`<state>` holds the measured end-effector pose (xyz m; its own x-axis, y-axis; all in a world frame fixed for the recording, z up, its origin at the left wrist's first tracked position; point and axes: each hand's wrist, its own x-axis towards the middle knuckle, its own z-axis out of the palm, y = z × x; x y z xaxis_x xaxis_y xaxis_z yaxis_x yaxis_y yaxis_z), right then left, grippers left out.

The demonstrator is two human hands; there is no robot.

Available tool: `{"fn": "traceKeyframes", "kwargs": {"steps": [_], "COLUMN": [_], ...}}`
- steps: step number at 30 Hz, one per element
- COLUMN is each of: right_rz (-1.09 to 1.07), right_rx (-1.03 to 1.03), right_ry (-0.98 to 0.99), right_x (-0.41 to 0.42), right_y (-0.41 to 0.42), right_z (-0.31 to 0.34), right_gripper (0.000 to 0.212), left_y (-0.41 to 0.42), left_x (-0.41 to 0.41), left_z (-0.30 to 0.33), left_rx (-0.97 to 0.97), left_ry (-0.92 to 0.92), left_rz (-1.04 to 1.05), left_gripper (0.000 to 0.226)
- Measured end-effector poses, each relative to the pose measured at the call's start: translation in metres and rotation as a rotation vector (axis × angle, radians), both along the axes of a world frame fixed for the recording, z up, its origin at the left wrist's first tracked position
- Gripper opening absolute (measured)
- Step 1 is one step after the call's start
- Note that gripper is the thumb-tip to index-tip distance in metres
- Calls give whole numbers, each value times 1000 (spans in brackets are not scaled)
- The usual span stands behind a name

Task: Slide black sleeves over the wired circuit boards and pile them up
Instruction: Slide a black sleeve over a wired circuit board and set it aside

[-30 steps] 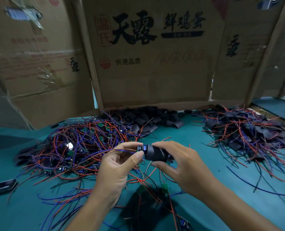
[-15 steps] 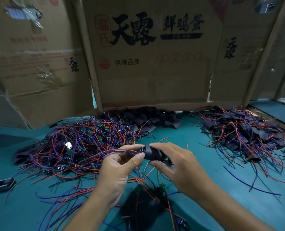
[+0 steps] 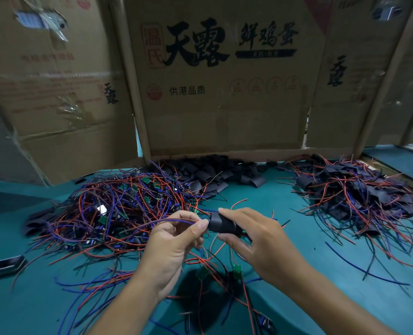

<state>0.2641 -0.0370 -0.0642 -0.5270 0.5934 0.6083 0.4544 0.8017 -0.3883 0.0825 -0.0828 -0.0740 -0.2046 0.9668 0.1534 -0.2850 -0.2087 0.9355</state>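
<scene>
Now, at six o'clock, our right hand (image 3: 256, 240) grips the black sleeve (image 3: 221, 222), drawn further over the board than a second ago, while our left hand (image 3: 174, 243) pinches its wires (image 3: 171, 220), nearly ready for piling.

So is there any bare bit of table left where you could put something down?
Yes: a bare teal strip runs between the loose black sleeves and the finished pile, and the near left corner beyond the small black box is open. The tangle of wired boards crowds the left.
</scene>
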Motion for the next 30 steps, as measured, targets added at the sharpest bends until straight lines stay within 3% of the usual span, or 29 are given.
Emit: {"fn": "traceKeyframes", "kwargs": {"steps": [7, 14, 26, 28, 30], "right_rz": [-6, -58, -135, -213, -328], "right_rx": [-17, 17, -42, -48, -21], "right_ry": [-30, -163, -408, -348, -298], "right_x": [0, -2, 6, 20, 38], "right_y": [-2, -1, 4, 18, 37], "right_z": [1, -4, 11, 18, 28], "right_gripper": [42, 47, 30, 27, 26], "left_y": [0, 1, 0, 0, -2], "left_x": [4, 11, 11, 6, -3], "left_z": [-3, -5, -3, -2, -4], "left_rx": [24, -34, -33, -10, 27], "left_ry": [15, 13, 59, 214, 509], "left_rz": [23, 58, 11, 63, 165], "left_gripper": [18, 37, 37, 35, 26]}}
